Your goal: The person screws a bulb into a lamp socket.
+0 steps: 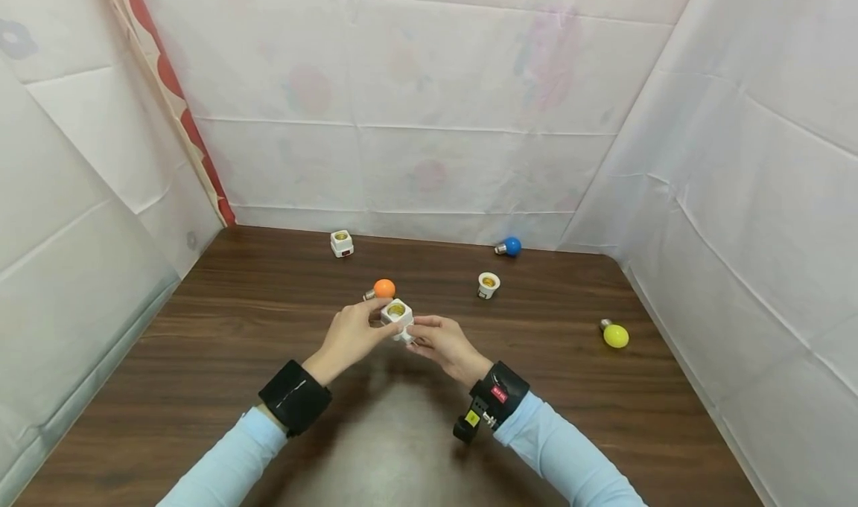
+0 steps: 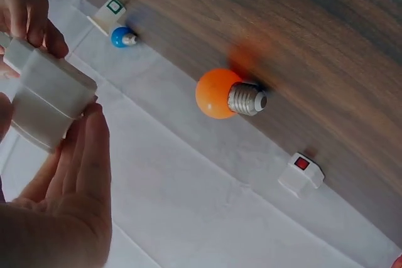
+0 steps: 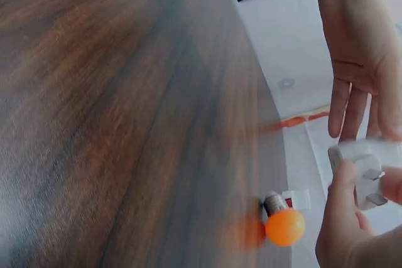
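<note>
Between both hands is a white plug-in lamp socket (image 1: 397,312), its brass-coloured threaded opening facing up. My left hand (image 1: 351,336) grips the square body from the left, thumb on the near side. From the right, my right hand (image 1: 447,345) pinches its lower end with thumb and fingers. Metal prongs on the lamp socket (image 3: 367,183) show in the right wrist view. Just beyond the left fingertips an orange bulb (image 1: 384,289) lies on the table, its metal screw base pointing left.
Farther back stands a white square socket with a red switch (image 1: 342,245). To the right are a round white socket (image 1: 488,284), a blue bulb (image 1: 512,246) and a yellow bulb (image 1: 615,336). White sheets (image 1: 429,105) enclose the dark wooden table (image 1: 201,343) behind and at both sides.
</note>
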Demonstrator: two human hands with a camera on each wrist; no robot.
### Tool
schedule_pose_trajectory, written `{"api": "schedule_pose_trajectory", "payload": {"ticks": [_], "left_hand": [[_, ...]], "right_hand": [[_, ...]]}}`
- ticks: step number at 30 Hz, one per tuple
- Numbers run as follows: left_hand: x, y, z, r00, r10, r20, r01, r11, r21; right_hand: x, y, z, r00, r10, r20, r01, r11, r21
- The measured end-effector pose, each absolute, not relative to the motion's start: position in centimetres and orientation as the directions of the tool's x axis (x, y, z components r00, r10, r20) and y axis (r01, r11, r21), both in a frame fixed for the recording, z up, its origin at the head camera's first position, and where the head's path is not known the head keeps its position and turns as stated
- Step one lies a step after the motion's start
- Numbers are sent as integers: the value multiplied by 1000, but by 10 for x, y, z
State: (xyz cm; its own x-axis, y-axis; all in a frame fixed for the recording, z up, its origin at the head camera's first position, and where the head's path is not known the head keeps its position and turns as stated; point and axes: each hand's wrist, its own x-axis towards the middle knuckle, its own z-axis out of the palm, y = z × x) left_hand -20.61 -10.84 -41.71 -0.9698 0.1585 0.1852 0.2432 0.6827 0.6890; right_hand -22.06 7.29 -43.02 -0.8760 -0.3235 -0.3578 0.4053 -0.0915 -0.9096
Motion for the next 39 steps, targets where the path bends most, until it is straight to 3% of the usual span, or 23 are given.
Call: {"api": "schedule_pose_trajectory", "payload": {"ticks": [7, 15, 39], "left_hand": [[-207, -124, -416, -942, 310, 128, 283, 528, 801], [-203, -130, -417, -904, 415, 104, 315, 482, 818], [-193, -117, -418, -929, 307, 205, 359, 618, 700]], "right_hand": [[-225, 84, -429, -832, -425, -356, 394, -1, -919], [-223, 86, -425, -795, -483, -367, 384, 66, -921], [-219, 86, -426, -824, -444, -352, 382, 23, -924]]}}
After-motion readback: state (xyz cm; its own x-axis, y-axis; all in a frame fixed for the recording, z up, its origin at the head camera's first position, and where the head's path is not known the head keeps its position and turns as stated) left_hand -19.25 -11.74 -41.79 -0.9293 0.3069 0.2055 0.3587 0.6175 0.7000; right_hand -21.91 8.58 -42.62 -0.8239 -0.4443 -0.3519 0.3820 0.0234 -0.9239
